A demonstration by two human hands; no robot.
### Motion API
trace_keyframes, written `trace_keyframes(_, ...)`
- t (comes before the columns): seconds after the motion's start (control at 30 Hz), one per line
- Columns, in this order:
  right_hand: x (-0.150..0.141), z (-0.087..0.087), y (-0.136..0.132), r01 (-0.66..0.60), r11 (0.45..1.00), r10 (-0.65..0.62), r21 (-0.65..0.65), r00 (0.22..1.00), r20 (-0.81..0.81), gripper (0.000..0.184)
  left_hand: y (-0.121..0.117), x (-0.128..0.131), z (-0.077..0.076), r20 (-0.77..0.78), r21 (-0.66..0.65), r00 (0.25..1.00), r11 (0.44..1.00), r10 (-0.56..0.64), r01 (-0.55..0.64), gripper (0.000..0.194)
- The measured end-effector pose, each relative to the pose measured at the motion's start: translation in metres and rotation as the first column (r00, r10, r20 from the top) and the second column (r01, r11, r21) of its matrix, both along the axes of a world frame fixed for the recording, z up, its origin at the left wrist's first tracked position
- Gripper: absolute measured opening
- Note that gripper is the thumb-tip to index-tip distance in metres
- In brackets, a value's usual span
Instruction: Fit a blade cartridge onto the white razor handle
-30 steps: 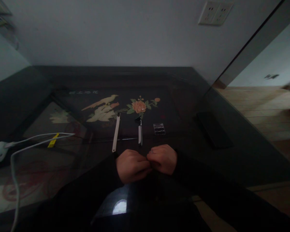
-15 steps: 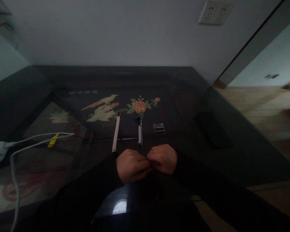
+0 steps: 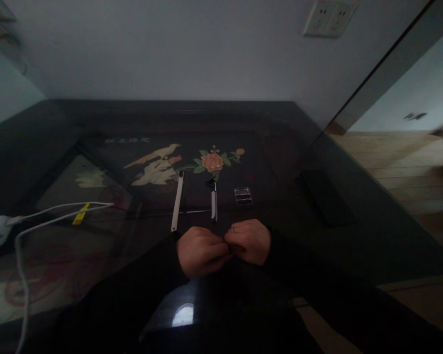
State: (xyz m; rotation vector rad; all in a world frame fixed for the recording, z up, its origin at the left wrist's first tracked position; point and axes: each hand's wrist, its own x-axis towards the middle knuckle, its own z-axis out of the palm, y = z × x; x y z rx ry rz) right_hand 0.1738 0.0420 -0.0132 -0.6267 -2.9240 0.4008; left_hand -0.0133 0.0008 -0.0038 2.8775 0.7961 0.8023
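In the head view, a razor (image 3: 214, 205) lay on the dark, glossy surface (image 3: 376, 241), just beyond the hands, its white-and-black handle pointing toward the person and its black head at the far end, just below a printed peony (image 3: 212, 162). To its left lay a slim white stick (image 3: 177, 204) with a black tip and a small hole at its near end, close to the left cuff; to its right sat a small clear case (image 3: 242, 196) with dark pieces inside, too dim to make out. The left hand (image 3: 204, 251) and the right hand (image 3: 249, 241) were both curled into loose fists, knuckles up, their fingers meeting or nearly so in the middle; whether anything was tucked inside them could not be told. A ring showed on the right hand. Compared with half a second earlier, the hands kept the same pose, and the razor, stick and case had stayed in place.
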Motion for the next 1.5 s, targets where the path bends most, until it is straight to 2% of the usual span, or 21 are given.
trace_keyframes(0.4, -0.0007, 0.0, 0.0001, -0.003, 1.0, 0.003, -0.003, 1.0, -0.01, 0.007, 0.0009, 0.0009, 0.0043, 0.004, 0.012, 1.0, 1.0, -0.007, 0.007, 0.039)
trace_keyframes(0.93, 0.0003, -0.0036, -0.0001, 0.007, 1.0, -0.007, 0.005, 1.0, -0.017, 0.008, 0.0005, -0.0017, 0.0008, -0.039, -0.02, 0.999, 1.0, -0.002, 0.001, 0.034)
trace_keyframes(1.5, 0.001, 0.0008, 0.0007, 0.037, 0.999, -0.037, -0.017, 0.999, 0.005, 0.009, 0.0014, -0.0009, 0.0029, -0.002, 0.011, 1.0, 1.0, 0.013, -0.013, 0.037)
